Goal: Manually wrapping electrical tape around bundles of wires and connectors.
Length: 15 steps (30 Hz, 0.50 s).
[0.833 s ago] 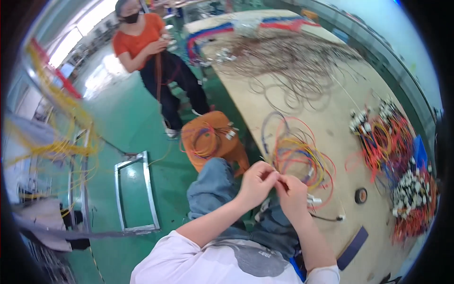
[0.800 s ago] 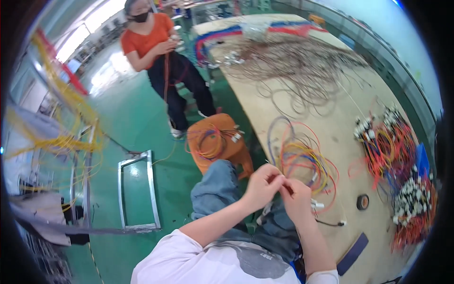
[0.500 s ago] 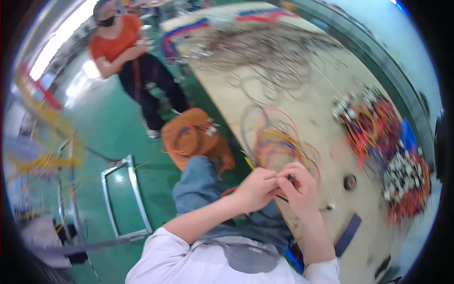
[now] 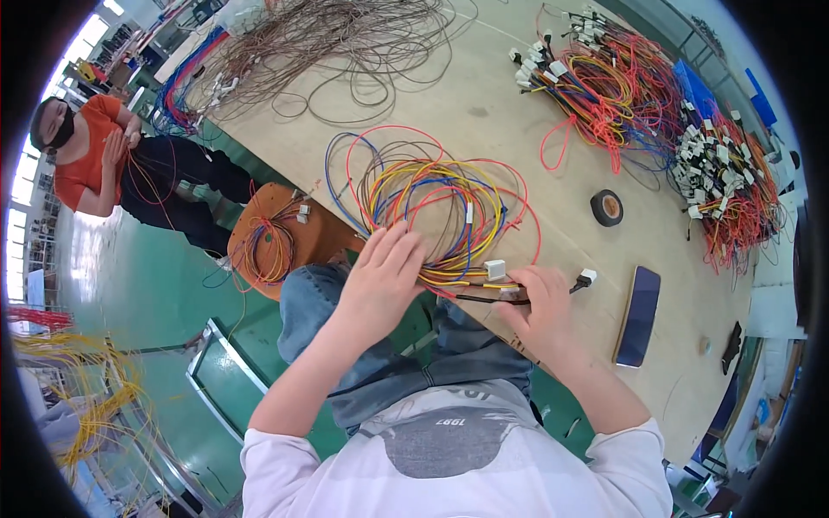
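A coiled wire harness (image 4: 449, 211) of red, yellow, blue and brown wires lies on the table's near edge in front of me. My left hand (image 4: 384, 276) rests on the coil's near left side, fingers stretched out over the wires. To its right, my right hand (image 4: 542, 312) is spread with thumb and fingers apart, at the harness's black-wrapped branch (image 4: 484, 300). A white connector (image 4: 495, 270) sits between the hands, and another white connector (image 4: 588, 277) with a black lead lies just beyond my right fingers. The undersides of both hands are hidden.
A roll of black tape (image 4: 607, 208) and a phone (image 4: 637, 318) lie to the right. Piled harnesses (image 4: 604, 95) fill the far right; loose brown wires (image 4: 345, 43) spread at the far left. An orange stool (image 4: 285, 220) holds another coil. A person (image 4: 112, 155) stands beyond, holding wires.
My hands were together, pinching something small and dark; now they are apart, the left on the coil, the right at the black-wrapped branch. The view has shifted, with the coil now plainly seen.
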Each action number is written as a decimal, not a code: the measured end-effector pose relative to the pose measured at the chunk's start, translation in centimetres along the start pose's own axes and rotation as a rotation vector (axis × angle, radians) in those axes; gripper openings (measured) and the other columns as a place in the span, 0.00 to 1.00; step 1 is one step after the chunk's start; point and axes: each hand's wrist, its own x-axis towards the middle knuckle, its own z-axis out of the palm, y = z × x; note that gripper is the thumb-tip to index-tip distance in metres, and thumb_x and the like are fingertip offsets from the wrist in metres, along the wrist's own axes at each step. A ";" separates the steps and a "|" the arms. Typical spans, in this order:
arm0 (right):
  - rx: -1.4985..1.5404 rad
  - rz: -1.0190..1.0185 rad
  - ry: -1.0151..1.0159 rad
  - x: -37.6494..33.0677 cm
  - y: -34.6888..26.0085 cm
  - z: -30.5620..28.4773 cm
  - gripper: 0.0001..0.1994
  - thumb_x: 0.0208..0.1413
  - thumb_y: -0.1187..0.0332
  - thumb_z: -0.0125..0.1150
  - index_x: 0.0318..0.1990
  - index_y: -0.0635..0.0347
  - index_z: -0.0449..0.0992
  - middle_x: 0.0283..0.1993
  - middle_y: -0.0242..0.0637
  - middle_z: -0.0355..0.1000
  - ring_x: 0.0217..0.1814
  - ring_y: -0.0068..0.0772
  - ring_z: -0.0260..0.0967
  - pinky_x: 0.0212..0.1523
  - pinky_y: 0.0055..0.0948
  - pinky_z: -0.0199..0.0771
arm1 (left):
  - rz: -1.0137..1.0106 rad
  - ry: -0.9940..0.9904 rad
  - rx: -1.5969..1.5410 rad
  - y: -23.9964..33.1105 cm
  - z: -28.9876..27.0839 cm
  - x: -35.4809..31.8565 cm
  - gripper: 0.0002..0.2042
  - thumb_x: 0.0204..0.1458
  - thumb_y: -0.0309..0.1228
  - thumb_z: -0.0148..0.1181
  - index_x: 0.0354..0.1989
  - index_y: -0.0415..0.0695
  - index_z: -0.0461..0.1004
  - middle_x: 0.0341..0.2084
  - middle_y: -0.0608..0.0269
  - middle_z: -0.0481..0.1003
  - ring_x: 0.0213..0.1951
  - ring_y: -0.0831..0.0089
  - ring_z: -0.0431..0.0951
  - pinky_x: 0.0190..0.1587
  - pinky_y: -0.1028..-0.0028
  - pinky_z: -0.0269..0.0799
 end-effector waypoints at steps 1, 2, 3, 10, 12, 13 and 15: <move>-0.040 -0.006 -0.028 -0.1 0.0 -0.3 0.18 0.39 0.67 0.66 0.40 0.59 0.69 0.38 0.39 0.66 0.42 0.42 0.63 0.43 0.38 0.63 | 0.008 0.005 -0.016 -0.2 -0.1 0.2 0.23 0.36 0.33 0.63 0.43 0.39 0.67 0.45 0.59 0.65 0.56 0.61 0.59 0.59 0.62 0.52; -0.082 -0.012 -0.055 -0.2 0.1 -0.5 0.20 0.39 0.66 0.67 0.42 0.58 0.69 0.39 0.39 0.66 0.42 0.42 0.63 0.41 0.38 0.64 | 0.006 0.002 -0.013 -0.4 -0.2 0.4 0.23 0.36 0.33 0.63 0.43 0.39 0.67 0.45 0.59 0.65 0.56 0.61 0.59 0.59 0.62 0.52; -0.079 -0.014 -0.057 -0.3 0.5 -0.8 0.20 0.39 0.66 0.67 0.42 0.58 0.69 0.39 0.39 0.66 0.42 0.42 0.63 0.41 0.38 0.64 | 0.046 0.010 0.024 -0.3 -0.3 0.6 0.21 0.36 0.32 0.63 0.41 0.39 0.67 0.43 0.60 0.66 0.55 0.62 0.60 0.59 0.62 0.52; 0.328 0.228 -0.117 4.6 -2.6 -6.6 0.23 0.36 0.72 0.68 0.44 0.54 0.69 0.36 0.37 0.69 0.28 0.35 0.67 0.25 0.25 0.68 | 0.139 -0.114 -0.105 -0.5 -5.5 2.5 0.11 0.40 0.29 0.61 0.31 0.42 0.67 0.29 0.59 0.71 0.44 0.63 0.69 0.60 0.55 0.48; 0.309 0.091 -0.011 6.4 -3.9 -8.6 0.20 0.35 0.74 0.67 0.41 0.54 0.71 0.34 0.35 0.69 0.26 0.34 0.67 0.24 0.24 0.67 | 0.132 -0.261 -0.169 -0.5 -6.8 3.0 0.09 0.47 0.31 0.57 0.32 0.40 0.67 0.22 0.56 0.71 0.34 0.58 0.72 0.59 0.56 0.52; 0.119 -0.119 -0.036 7.1 -4.5 -9.7 0.17 0.36 0.74 0.66 0.38 0.55 0.72 0.34 0.35 0.69 0.26 0.33 0.67 0.24 0.24 0.67 | 0.129 -0.253 -0.162 -0.5 -7.2 3.2 0.09 0.47 0.31 0.57 0.32 0.40 0.67 0.22 0.56 0.71 0.34 0.58 0.72 0.59 0.56 0.52; -0.093 -0.450 -0.121 8.1 -4.4 -10.3 0.10 0.39 0.74 0.60 0.34 0.57 0.72 0.31 0.34 0.68 0.25 0.31 0.67 0.23 0.26 0.67 | 0.148 -0.266 -0.267 -0.3 -8.2 3.6 0.10 0.49 0.31 0.55 0.34 0.38 0.67 0.22 0.54 0.70 0.33 0.57 0.72 0.53 0.61 0.59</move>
